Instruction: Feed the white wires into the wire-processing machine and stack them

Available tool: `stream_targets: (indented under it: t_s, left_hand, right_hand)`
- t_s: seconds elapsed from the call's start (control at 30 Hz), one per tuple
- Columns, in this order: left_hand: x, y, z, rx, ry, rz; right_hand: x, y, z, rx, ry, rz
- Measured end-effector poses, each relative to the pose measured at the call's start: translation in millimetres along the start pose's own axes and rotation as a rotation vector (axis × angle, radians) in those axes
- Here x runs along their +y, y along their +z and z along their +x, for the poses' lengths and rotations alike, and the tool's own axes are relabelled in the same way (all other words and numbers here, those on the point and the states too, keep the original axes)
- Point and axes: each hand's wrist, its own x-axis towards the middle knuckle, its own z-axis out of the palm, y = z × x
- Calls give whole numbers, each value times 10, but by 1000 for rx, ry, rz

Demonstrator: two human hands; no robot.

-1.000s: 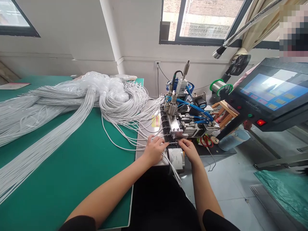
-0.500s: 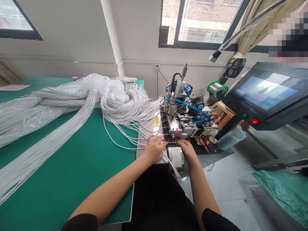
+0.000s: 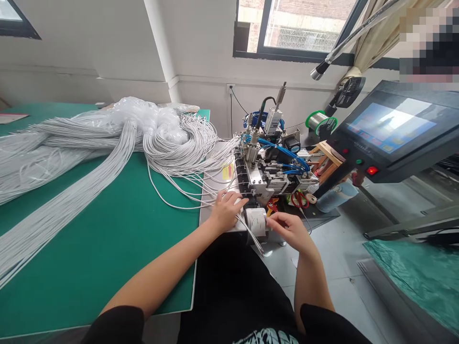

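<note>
My left hand (image 3: pixel 226 211) is closed over several white cables (image 3: pixel 252 233) at the front of the machine's metal plate. Their free ends stick out below it toward my lap. To the right, my right hand (image 3: pixel 292 230) is pinched, thumb against forefinger, beside a paper-wrapped roller (image 3: pixel 256 222); anything between these fingertips is too small to make out. Just beyond both hands stands the bench machine (image 3: pixel 253 177) with cylinders and blue air hoses. More white cables (image 3: pixel 186 157) run from a looped bundle on the left to its black track.
A green-topped table (image 3: pixel 143 243) carries long cable bundles and clear plastic bags (image 3: pixel 131 112). On the right are a control screen (image 3: pixel 394 126), a wire spool (image 3: pixel 319 123), red-handled scissors (image 3: pixel 299 199) and a plastic bucket (image 3: pixel 337 197). Part of another person shows at the upper right.
My right hand has drawn back from the machine's track, down and to the right, beside the roller. My left hand stays on the cables. The whole view has shifted slightly.
</note>
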Motion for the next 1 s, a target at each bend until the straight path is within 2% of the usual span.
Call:
stream_targets:
  t_s: [0.13,0.23,0.43,0.63,0.7,0.9,1.0]
  left_hand:
    - [5,-13,5,4,1,-3]
    - [12,-13,3,6,-1,2]
    - [-6,-9,-10,48,27,-17]
    - [-6,-27,6,56,317,-49]
    - [8,-24,12,55,362,-43]
    - [26,4,-10,102,307,22]
    - [19,4,-26,84,307,25]
  right_hand:
    - [-115,0,-132,-372,-27,-55]
    - [-84,50,-162,-477,-27,-65]
    - [-12,5,-140,-419,-55,-100]
    - [56,-206,-130,-163,42,-49]
    - [79,-231,-109,-93,87,-14]
    - [135,-155,60,-14,78,65]
    - [164,-94,154,31,94,125]
